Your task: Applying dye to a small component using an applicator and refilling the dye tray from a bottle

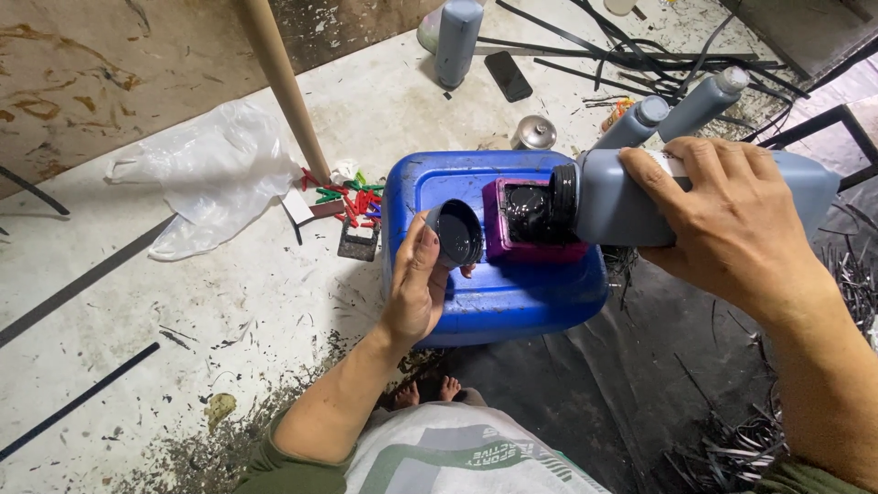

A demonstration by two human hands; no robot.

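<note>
My right hand (732, 220) grips a grey plastic bottle (622, 201) tipped on its side, its black mouth over a small magenta container (526, 229) filled with black liquid. The magenta container rests on a blue plastic jerrycan (494, 293) lying flat. My left hand (416, 284) holds the bottle's grey cap (455, 233), inside facing up, just left of the magenta container.
Two more grey bottles (677, 114) lie behind, another (455, 41) stands farther back by a black phone (508, 75). A wooden pole (283, 82), crumpled clear plastic bag (215, 169), coloured clips (352, 201), a metal can (533, 134) and black strips (640, 50) litter the stained floor.
</note>
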